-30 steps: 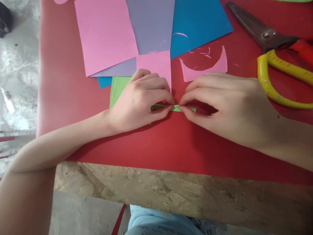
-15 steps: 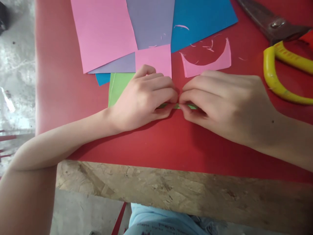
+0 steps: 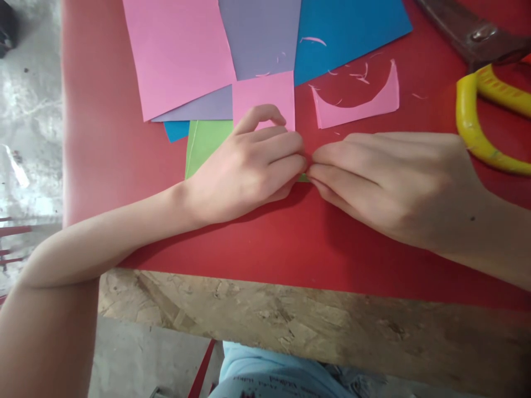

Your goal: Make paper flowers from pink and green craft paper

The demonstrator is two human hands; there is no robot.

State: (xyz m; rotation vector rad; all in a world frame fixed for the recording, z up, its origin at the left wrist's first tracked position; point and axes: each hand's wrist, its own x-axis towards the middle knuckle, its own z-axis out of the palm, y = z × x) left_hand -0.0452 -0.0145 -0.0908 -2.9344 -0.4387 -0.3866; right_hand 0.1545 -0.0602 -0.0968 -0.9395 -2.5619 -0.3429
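Observation:
My left hand (image 3: 253,166) and my right hand (image 3: 390,182) meet fingertip to fingertip low over the red tabletop (image 3: 265,243). Both are closed in a pinch on a narrow strip of green paper (image 3: 304,178), of which only a sliver shows between them; the fingers cover the rest. Under and behind my left hand lies a flat green paper sheet (image 3: 207,145). A small pink paper square (image 3: 265,94) lies just beyond the left knuckles. Past my right hand rests a pink paper offcut (image 3: 357,115) with a curved cut edge.
Large scissors with yellow handles (image 3: 467,113) lie at the right. A pink sheet (image 3: 182,55), a purple sheet (image 3: 261,38) and a blue sheet (image 3: 352,33) overlap at the back, with thin pink trimmings nearby. The table's bare chipboard edge (image 3: 265,318) runs along the front.
The fingers of my right hand have straightened and pressed closer together, covering more of the green strip. My left thumb is now tucked under its fingers. The whole view has shifted slightly.

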